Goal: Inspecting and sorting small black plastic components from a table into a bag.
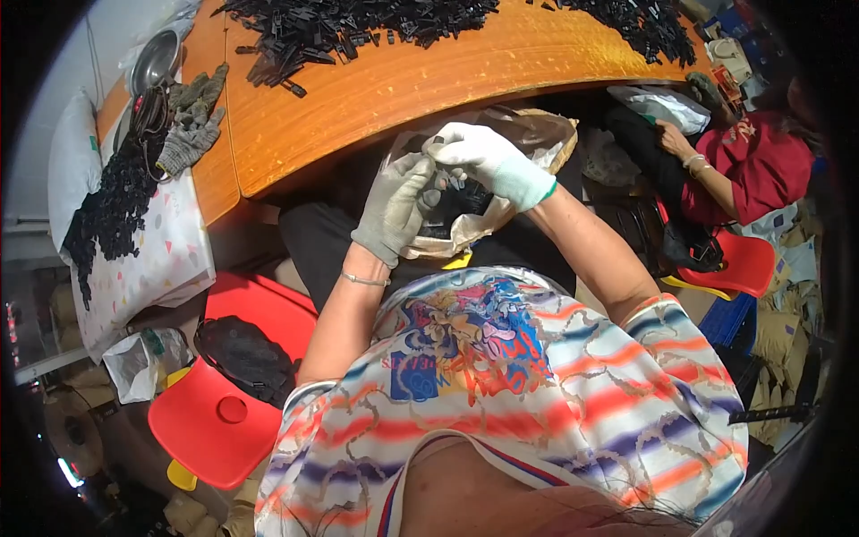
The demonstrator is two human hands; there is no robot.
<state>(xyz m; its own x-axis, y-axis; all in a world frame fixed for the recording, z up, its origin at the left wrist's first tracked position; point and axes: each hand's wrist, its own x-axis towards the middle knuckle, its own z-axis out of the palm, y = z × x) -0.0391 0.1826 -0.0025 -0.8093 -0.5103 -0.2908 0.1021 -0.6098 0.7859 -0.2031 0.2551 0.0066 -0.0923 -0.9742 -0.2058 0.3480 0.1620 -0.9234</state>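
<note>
My left hand (397,204), in a greyish work glove, is closed, its fingertips pinched together. My right hand (492,161), in a cleaner white glove, meets it fingertip to fingertip with bent fingers. Whatever small piece they pinch is hidden by the gloves. Both hands are over the mouth of an open pale sack (499,215) on my lap, below the table's edge. Inside the sack lie small black plastic parts (445,215), partly covered by my hands. Similar black plastic parts (358,22) are heaped on the orange wooden table (358,103) in front of me.
Another black heap (116,210) covers a patterned cloth at left, near used gloves (192,130) and a metal bowl (157,61). A red chair (192,430) bearing a black bag (246,358) stands left. At right sits another person in a dark red top (752,166).
</note>
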